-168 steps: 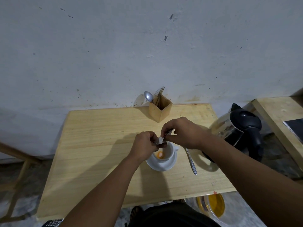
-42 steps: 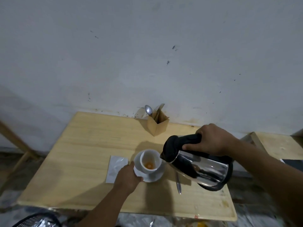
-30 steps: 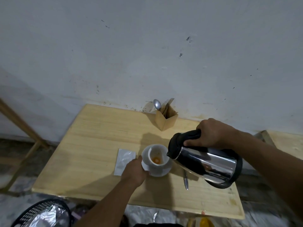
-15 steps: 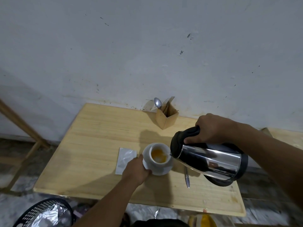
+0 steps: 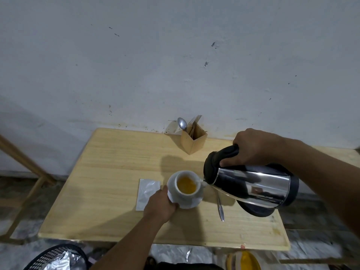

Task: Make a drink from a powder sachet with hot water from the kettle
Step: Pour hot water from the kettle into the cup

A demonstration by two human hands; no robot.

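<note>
A white cup (image 5: 187, 192) stands on a white saucer (image 5: 191, 203) near the middle of the wooden table (image 5: 109, 191). Orange liquid fills much of the cup. My right hand (image 5: 253, 149) grips the black handle of a steel kettle (image 5: 251, 188), which is tilted with its spout at the cup's right rim. My left hand (image 5: 160, 206) holds the saucer's near-left edge. The silver sachet (image 5: 147, 192) lies flat on the table just left of the saucer. A teaspoon (image 5: 220, 206) lies to the right of the saucer, partly under the kettle.
A wooden cutlery box (image 5: 193, 140) with a spoon and forks stands at the table's back edge by the wall. A black mesh bin (image 5: 56, 258) with foil sits on the floor at lower left. A yellow container (image 5: 245, 260) is under the table's front right.
The sachet went from both hands to the table. My right hand brought the kettle over and tipped it at the cup. The orange liquid has risen over the last second.
</note>
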